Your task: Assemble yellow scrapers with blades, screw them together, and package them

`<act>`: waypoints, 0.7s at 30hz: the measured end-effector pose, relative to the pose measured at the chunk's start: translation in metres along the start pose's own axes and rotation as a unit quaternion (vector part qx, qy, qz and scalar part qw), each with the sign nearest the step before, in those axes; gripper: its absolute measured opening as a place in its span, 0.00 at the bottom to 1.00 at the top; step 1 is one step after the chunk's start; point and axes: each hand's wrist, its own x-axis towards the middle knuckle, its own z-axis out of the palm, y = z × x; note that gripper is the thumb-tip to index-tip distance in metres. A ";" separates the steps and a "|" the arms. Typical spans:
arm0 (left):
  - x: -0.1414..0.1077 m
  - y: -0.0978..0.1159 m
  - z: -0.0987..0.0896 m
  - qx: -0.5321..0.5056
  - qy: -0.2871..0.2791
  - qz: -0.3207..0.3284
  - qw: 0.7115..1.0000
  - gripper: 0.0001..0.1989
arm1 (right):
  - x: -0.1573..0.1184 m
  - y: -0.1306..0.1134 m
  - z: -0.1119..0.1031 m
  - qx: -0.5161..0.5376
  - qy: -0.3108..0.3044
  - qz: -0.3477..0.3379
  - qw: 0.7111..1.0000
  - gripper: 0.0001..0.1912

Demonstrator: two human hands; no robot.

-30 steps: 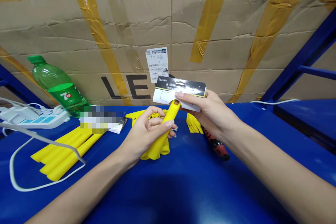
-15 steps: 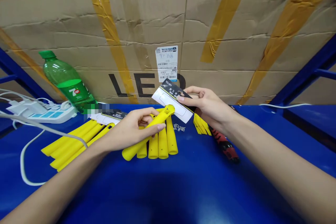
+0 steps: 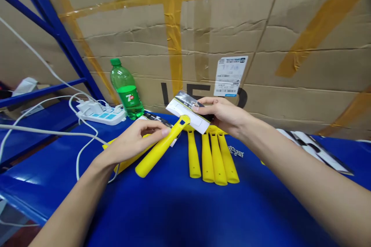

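Two bare hands meet near the middle of the frame, above a blue counter. The left hand, left of center, is closed in a light pinch, thumb and fingers around a yellow tubular handle. The handle slants, plain end toward the lower left and slotted end toward the upper right; this grip seems chosen to leave the slotted end free. That end overlaps the lower edge of a black-and-white card; whether they touch cannot be told. The right hand, right of center, is narrowed on the card's black part, thumb on top, probably so that the white part remains uncovered. Below the card, four yellow handles lie side by side, plain ends toward the bottom of the frame, perhaps for easy picking up. Small metal pieces, too blurred to identify, lie just right of them. More yellow tubes show partly behind the left hand. A green bottle stands farther back, at left, beside a white power strip.
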 end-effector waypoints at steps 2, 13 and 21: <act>-0.004 -0.006 -0.008 0.010 0.070 -0.011 0.997 0.21 | 0.012 -0.003 0.006 -0.027 0.032 -0.021 0.999 0.08; -0.012 -0.039 -0.027 0.222 0.068 -0.081 0.969 0.20 | 0.048 0.049 0.060 -0.165 0.010 0.002 0.986 0.08; -0.010 -0.057 -0.011 0.354 -0.037 -0.111 0.928 0.23 | 0.048 0.065 0.055 -0.442 -0.010 -0.120 0.889 0.08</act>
